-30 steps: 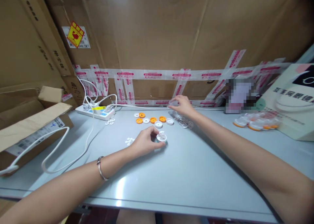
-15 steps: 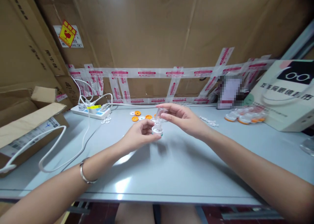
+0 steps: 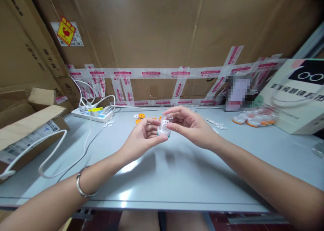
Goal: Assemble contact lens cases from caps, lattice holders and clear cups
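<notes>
left hand (image 3: 141, 136): closed in a pinch; thumb and fingertips grip the white piece (image 3: 163, 130) by its round, teal-edged base. Bracelet (image 3: 82, 188) on that wrist.
right hand (image 3: 192, 124): closed in a pinch on the clear cap (image 3: 168, 117), index on top, thumb below.
relation: clear cap sits just above and slightly right of the white piece, at its stem. Touching or a hair apart, can't tell; can't tell if it's seated either.
axis: white piece's stem points up, tipped a little toward the right hand. Cap roughly in line with it.
nearer hand: neither. Fingertips of both hands meet at the parts.
position: both parts held in the air over the middle of the table (image 3: 177, 177), not resting on it.
behind hands: orange and white discs (image 3: 140, 116) on the table, partly hidden by the left hand's fingers.
right of hands: loose clear bits (image 3: 216, 124), then a bag (image 3: 253, 118) of orange-and-white parts beside a printed box (image 3: 298, 96).
left: power strip (image 3: 92, 113), white cable (image 3: 50, 149) looping to a cardboard box (image 3: 25, 130).
back: taped cardboard wall (image 3: 162, 38).
</notes>
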The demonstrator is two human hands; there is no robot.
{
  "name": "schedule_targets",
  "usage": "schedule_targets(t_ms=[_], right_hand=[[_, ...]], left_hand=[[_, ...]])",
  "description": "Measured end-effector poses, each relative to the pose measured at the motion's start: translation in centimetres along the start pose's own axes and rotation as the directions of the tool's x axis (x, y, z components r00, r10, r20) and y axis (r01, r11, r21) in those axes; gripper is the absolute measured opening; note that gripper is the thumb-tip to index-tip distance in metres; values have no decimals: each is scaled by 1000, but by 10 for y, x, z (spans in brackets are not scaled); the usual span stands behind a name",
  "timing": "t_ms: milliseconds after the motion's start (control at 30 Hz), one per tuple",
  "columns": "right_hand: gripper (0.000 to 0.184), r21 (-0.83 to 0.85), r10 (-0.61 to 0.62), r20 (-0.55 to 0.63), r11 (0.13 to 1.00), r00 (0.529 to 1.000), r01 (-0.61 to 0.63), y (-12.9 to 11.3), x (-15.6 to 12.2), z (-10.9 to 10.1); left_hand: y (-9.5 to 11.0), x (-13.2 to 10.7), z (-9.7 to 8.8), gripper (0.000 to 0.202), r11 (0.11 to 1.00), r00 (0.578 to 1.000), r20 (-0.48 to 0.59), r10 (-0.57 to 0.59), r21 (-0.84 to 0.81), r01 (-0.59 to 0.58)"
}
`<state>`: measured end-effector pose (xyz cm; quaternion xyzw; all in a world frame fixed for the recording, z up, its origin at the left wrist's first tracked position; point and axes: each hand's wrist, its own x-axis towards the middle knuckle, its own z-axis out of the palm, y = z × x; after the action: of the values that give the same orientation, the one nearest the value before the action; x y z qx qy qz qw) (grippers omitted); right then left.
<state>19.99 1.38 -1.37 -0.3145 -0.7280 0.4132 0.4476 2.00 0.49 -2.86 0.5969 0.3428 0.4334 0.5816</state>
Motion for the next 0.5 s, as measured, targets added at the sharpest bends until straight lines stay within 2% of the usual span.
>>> schedule_targets(t_ms=[267,500], right_hand=[[23,-22,-1,-18,1000,1000,1,0,-1,1],[20,-34,-24,-23,999,999,23,0,0,4]], left_hand=[[-2,-1,1,27,998,998,-19,58,-2,-58],[-3,-2,2,26,998,998,-37,59,13,-59]])
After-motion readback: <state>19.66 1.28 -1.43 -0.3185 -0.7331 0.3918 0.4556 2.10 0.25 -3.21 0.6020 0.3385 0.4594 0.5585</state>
